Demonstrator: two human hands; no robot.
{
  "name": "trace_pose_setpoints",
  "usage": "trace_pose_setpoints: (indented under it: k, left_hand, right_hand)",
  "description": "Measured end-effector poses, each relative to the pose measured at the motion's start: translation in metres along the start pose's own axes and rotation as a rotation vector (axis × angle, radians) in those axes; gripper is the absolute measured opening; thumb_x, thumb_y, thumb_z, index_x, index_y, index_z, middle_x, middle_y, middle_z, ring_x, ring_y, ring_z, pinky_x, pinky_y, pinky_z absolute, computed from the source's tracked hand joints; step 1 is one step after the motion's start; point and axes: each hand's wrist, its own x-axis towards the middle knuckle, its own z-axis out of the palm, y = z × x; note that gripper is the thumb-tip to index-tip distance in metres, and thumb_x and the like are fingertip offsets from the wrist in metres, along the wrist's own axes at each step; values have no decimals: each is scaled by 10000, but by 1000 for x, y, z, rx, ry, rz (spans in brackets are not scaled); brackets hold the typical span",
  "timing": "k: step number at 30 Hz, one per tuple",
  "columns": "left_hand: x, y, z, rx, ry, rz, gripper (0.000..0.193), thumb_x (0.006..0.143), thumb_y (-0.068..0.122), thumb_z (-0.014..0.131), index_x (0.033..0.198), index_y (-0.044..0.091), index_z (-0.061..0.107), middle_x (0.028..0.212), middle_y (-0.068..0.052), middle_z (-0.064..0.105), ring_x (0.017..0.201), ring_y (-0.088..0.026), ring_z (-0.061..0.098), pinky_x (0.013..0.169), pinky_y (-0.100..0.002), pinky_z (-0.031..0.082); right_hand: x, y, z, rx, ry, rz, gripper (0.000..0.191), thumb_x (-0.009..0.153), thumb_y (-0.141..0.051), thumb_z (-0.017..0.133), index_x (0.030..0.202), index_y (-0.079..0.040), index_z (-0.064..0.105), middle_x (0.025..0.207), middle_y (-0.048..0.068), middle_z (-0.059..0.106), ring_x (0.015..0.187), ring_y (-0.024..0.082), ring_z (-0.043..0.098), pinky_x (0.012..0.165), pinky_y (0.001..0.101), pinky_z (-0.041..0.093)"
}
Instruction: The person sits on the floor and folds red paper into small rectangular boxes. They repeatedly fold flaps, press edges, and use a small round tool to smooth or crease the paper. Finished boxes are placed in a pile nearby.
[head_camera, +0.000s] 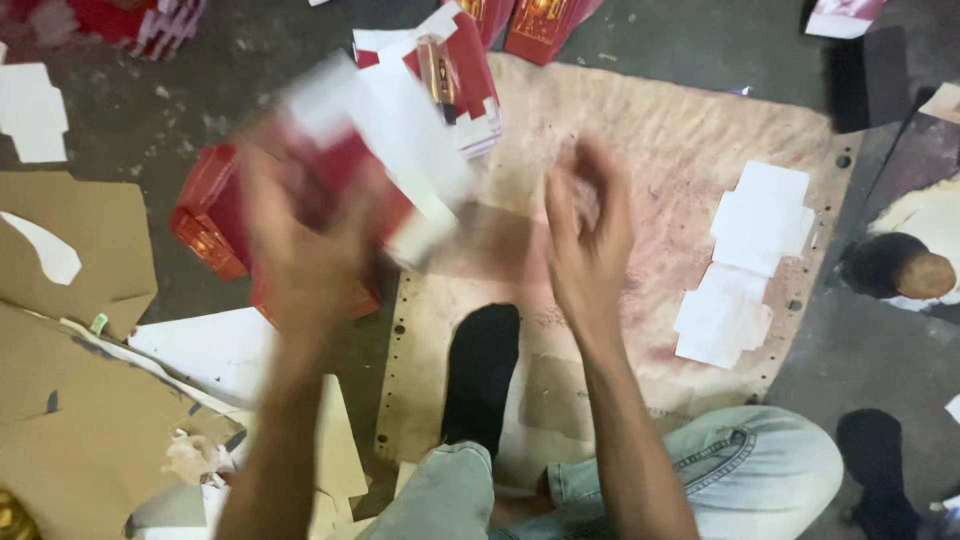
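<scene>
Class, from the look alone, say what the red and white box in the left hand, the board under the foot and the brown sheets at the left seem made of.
Red and white box: probably thin printed card, since it shows flat white flaps; blurred.
Board: likely worn plywood or hardboard, matt and stained, with holes along the edge.
Brown sheets: plain cardboard, dull brown, cut edges.

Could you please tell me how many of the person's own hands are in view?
2: the left hand grips a blurred red and white flat carton; the right hand is raised, empty, over the worn board.
</scene>
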Motion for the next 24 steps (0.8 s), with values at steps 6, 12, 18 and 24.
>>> trace_pose_setpoints:
  k: [6,12,18,24]
  left_hand:
    - [-104,-74,102,-573,-195,-592,605,816,69,807,1317,49,468,1225,-80,602,1125,-198,631,968,-372,547]
    - [-80,-121,85,375,-632,317,483,835,13,834,1239,174,624,1184,-73,712,1188,-249,659,1074,-380,519]
    - [-95,-106,113,9,-504,51,661,747,-43,814,1339,41,531,1389,-251,448,1366,-447,447,1105,-505,443]
    - [-115,-110,128,151,-497,41,563,787,-73,725,1310,98,608,1354,-186,517,1330,-416,557,1080,-455,510]
  right_hand:
    - [-119,66,-51,27,-75,511,717,825,-80,791,1434,-14,417,1300,157,613,1156,263,632,958,430,553]
    - [-103,118,-71,-591,-147,-186,812,822,43,687,1559,-24,351,1372,225,562,1289,318,568,1136,447,468]
    - [-103,131,-35,17,-8,-135,1004,839,12,748,1622,-1,121,1594,250,318,1485,357,375,1223,452,349]
    - [-105,127,-41,-89,109,-73,982,852,71,627,1660,-18,75,1543,240,463,1429,366,491,1214,453,408]
